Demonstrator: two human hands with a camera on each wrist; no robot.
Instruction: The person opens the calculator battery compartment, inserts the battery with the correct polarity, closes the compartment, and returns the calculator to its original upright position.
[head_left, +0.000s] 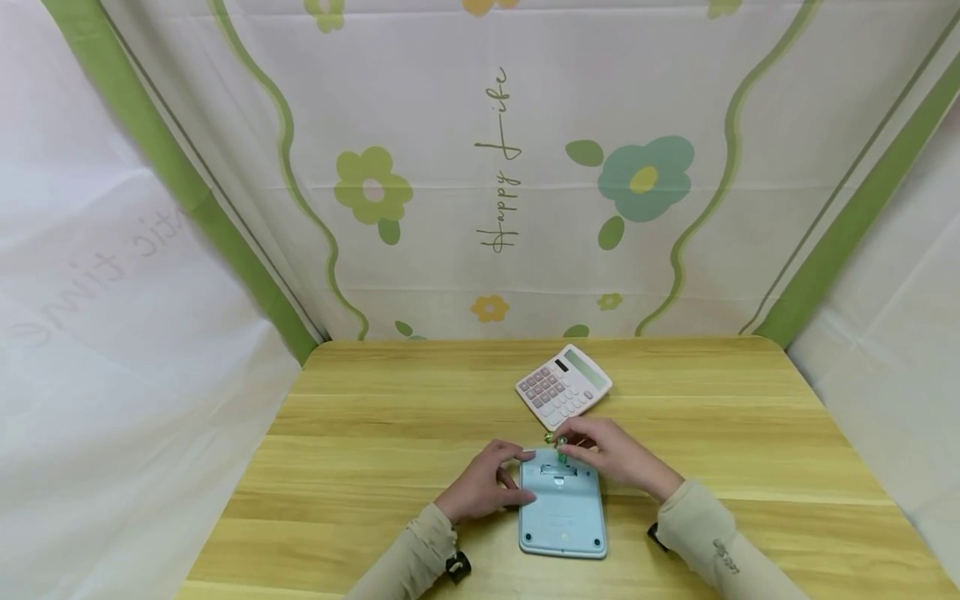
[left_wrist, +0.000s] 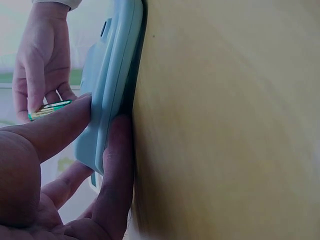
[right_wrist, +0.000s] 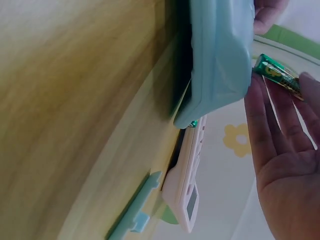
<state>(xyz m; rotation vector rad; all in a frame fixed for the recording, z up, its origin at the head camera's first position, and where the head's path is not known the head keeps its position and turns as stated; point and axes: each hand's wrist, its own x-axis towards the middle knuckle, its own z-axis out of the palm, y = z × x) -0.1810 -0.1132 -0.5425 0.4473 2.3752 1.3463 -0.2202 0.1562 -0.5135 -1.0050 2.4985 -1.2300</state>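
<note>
A light blue calculator lies back side up on the table, its battery compartment uncovered near the far end. At its left edge my left hand grips it, thumb over the back and a finger low against the side, as the left wrist view shows. My right hand pinches a green battery just above the compartment end. Another green battery lies beyond the calculator's far edge, close to the right fingertips.
A pink calculator lies keys up farther back on the wooden table. In the right wrist view a light blue battery cover sits on the tabletop. A printed white curtain hangs behind the table, with more cloth at both sides.
</note>
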